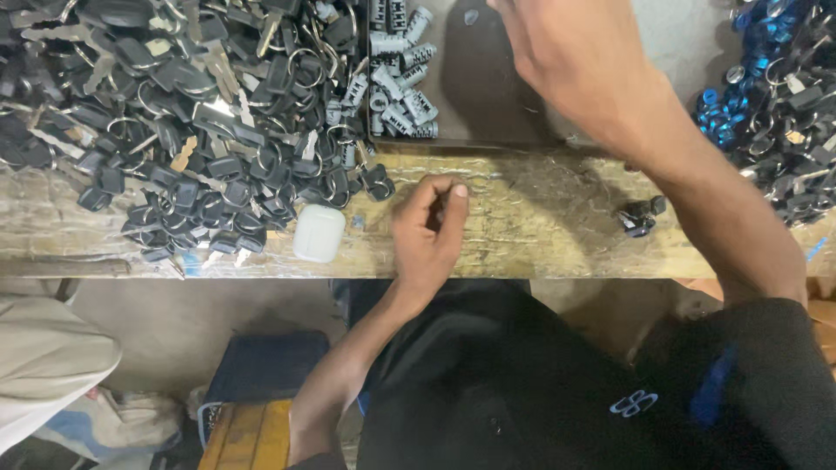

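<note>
My left hand (pixel 428 228) rests on the worn wooden bench edge (pixel 522 235), fingers curled with thumb against fingertips; whether anything small is pinched there I cannot tell. My right hand (pixel 566 52) reaches up and away over a dark tray (pixel 488 104), and its fingers are cut off by the top of the frame. A cluster of grey metal lock cylinders (pixel 399 74) lies on the tray's left side. A big heap of black-headed keys on rings (pixel 192 113) covers the bench to the left.
A small white rounded case (pixel 318 232) sits beside the key heap near the bench edge. A lone black key part (pixel 643 216) lies at the right. Blue and black key pieces (pixel 775 87) pile at far right. Below the bench stands a blue-seated stool (pixel 261 374).
</note>
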The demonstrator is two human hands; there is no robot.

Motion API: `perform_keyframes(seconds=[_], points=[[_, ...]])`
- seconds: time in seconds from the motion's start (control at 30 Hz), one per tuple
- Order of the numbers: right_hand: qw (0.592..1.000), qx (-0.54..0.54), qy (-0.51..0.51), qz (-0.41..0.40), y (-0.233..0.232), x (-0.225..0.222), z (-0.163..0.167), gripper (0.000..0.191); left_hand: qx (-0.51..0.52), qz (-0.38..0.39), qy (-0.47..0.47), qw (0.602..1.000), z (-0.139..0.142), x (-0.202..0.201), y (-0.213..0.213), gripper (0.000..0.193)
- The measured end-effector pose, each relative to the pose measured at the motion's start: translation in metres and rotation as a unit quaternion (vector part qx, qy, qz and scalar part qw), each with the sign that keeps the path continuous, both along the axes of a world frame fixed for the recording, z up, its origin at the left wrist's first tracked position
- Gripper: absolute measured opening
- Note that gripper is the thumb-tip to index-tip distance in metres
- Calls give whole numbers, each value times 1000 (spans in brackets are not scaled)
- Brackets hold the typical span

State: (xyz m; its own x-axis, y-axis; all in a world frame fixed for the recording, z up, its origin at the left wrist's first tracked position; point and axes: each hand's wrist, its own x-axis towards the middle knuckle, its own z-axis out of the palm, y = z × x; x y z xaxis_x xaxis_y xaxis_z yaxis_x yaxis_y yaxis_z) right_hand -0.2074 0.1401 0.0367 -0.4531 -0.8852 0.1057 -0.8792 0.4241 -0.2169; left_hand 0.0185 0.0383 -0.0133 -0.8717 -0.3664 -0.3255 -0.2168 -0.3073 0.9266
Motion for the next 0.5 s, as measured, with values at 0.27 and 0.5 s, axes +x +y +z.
perform_keyframes(seconds=[0.27,0.5], points=[[967,-134,-145,-164,28,166,48,18,353,44,-19,934,33,24,13,11],[948,-212,-81,-222,39,205,44,22,337,43,-20,940,41,35,29,13]])
